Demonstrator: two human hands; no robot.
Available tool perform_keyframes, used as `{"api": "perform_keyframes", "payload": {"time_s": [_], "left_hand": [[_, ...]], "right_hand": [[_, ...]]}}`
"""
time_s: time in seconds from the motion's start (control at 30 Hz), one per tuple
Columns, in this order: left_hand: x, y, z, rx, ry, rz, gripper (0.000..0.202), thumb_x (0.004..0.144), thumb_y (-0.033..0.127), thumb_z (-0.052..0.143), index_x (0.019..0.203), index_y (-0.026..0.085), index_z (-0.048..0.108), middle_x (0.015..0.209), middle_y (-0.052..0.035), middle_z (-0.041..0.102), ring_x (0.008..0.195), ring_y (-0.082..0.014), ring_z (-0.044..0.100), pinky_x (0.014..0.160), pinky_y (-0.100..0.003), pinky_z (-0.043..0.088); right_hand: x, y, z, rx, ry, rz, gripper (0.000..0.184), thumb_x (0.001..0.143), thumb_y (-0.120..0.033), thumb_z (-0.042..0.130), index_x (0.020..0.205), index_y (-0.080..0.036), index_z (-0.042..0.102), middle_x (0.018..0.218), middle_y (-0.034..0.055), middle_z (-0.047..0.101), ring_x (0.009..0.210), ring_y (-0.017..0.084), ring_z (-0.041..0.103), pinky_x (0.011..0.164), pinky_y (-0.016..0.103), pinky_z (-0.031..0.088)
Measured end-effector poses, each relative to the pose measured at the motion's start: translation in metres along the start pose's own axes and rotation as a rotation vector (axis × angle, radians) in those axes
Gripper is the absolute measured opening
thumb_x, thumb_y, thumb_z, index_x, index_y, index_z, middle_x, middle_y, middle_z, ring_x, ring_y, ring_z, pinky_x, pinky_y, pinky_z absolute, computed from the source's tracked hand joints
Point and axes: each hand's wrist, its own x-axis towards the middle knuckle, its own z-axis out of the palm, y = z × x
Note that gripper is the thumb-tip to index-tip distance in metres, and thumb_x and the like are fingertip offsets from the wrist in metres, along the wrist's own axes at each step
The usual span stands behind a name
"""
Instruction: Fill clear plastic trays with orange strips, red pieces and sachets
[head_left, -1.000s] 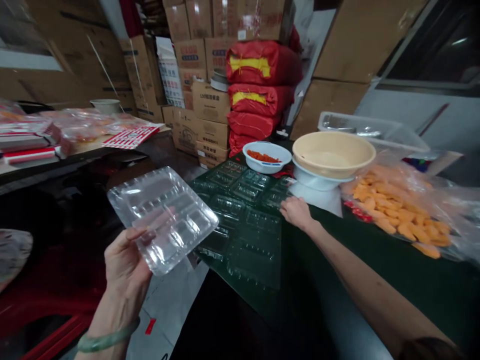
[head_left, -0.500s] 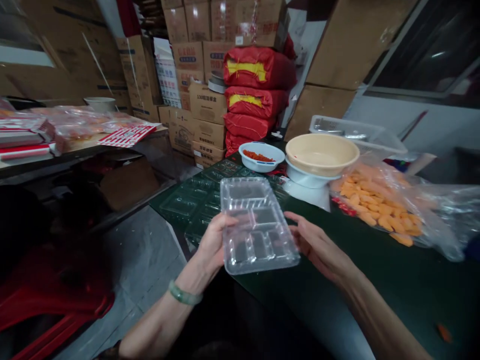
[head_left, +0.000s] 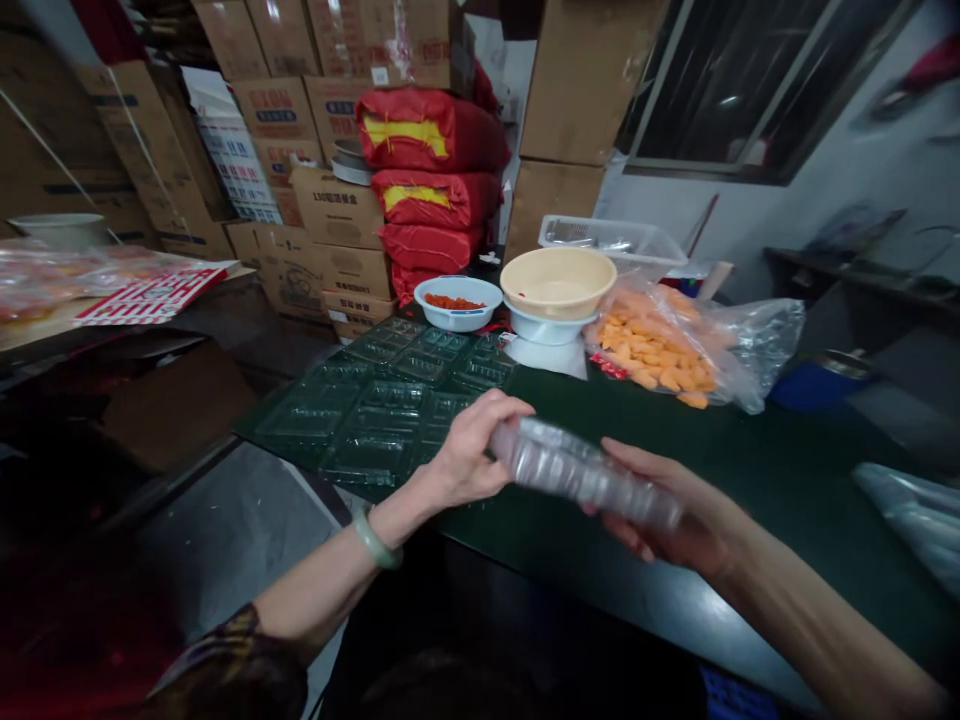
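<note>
A stack of clear plastic compartment trays (head_left: 589,472), blurred by motion, is tilted on edge above the front of the dark green table (head_left: 780,470). My left hand (head_left: 480,447), below a pale green bangle (head_left: 376,540), grips the stack's left end between thumb and fingers. Around the right end, my right hand (head_left: 667,510) is closed, thumb on top and fingers underneath. Several more clear trays (head_left: 367,420) lie side by side on the table's left part, beyond my left hand.
Behind the trays stand a light blue basin (head_left: 459,306) of orange-red food and a cream basin (head_left: 559,282) on another basin. Orange slices fill a plastic bag (head_left: 660,345) at right. Boxes (head_left: 337,210) and red bundles (head_left: 431,130) are stacked behind.
The trays have turned from facing me to edge-on, and my right hand has closed around their right end. The view has swung right, bringing more of the table's right side into sight.
</note>
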Motion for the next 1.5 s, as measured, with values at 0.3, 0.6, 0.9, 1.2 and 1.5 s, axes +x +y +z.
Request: {"api": "perform_keyframes", "payload": {"time_s": [0.3, 0.6, 0.9, 1.2, 1.5], "left_hand": [[0.022, -0.044, 0.045, -0.743, 0.176, -0.431, 0.034, 0.069, 0.042, 0.068, 0.067, 0.016, 0.048, 0.053, 0.006, 0.039, 0.043, -0.0048, 0.036, 0.044, -0.02, 0.031], [-0.013, -0.041, 0.073, -0.682, 0.109, -0.52, 0.113, 0.052, 0.033, 0.082, 0.141, 0.023, 0.014, 0.1, -0.005, 0.062, 0.094, -0.0199, 0.057, 0.084, -0.03, 0.042], [-0.019, -0.037, 0.074, -0.948, -0.14, -0.608, 0.059, 0.058, 0.043, 0.073, 0.107, 0.014, 0.058, 0.082, -0.0082, 0.065, 0.084, -0.0262, 0.062, 0.075, -0.036, 0.046], [-0.028, -0.063, 0.073, -1.042, -0.277, -0.679, 0.056, 0.057, 0.066, 0.056, 0.055, 0.01, 0.061, 0.062, -0.0145, 0.064, 0.071, -0.0296, 0.062, 0.064, -0.038, 0.047], [-0.022, -0.048, 0.063, -1.1, -0.112, -0.751, 0.019, 0.053, 0.023, 0.069, 0.064, 0.009, 0.062, 0.056, -0.0018, 0.058, 0.046, -0.0073, 0.048, 0.049, -0.019, 0.038]], "right_hand": [[-0.029, 0.01, -0.017, -0.302, 0.116, -0.353, 0.04, 0.08, -0.057, 0.046, 0.074, -0.019, 0.058, 0.063, 0.0015, 0.052, 0.055, 0.013, 0.045, 0.05, 0.025, 0.038], [-0.008, 0.019, 0.018, -0.522, 0.253, -0.488, 0.016, 0.069, -0.033, 0.059, 0.066, -0.018, 0.054, 0.05, -0.0045, 0.038, 0.045, 0.007, 0.03, 0.041, 0.021, 0.024], [0.006, 0.001, 0.019, -0.136, -0.051, -0.397, 0.031, 0.065, -0.041, 0.069, 0.061, -0.017, 0.05, 0.05, -0.0063, 0.04, 0.04, 0.004, 0.033, 0.037, 0.018, 0.025], [0.025, 0.01, 0.014, -0.019, -0.149, -0.23, 0.034, 0.067, -0.047, 0.067, 0.063, -0.015, 0.055, 0.047, -0.0037, 0.05, 0.034, 0.003, 0.038, 0.033, 0.016, 0.023], [0.004, 0.004, 0.035, -0.428, 0.013, -0.63, 0.024, 0.085, -0.03, 0.048, 0.066, -0.016, 0.048, 0.059, -0.0026, 0.042, 0.053, 0.008, 0.035, 0.049, 0.022, 0.029]]}}
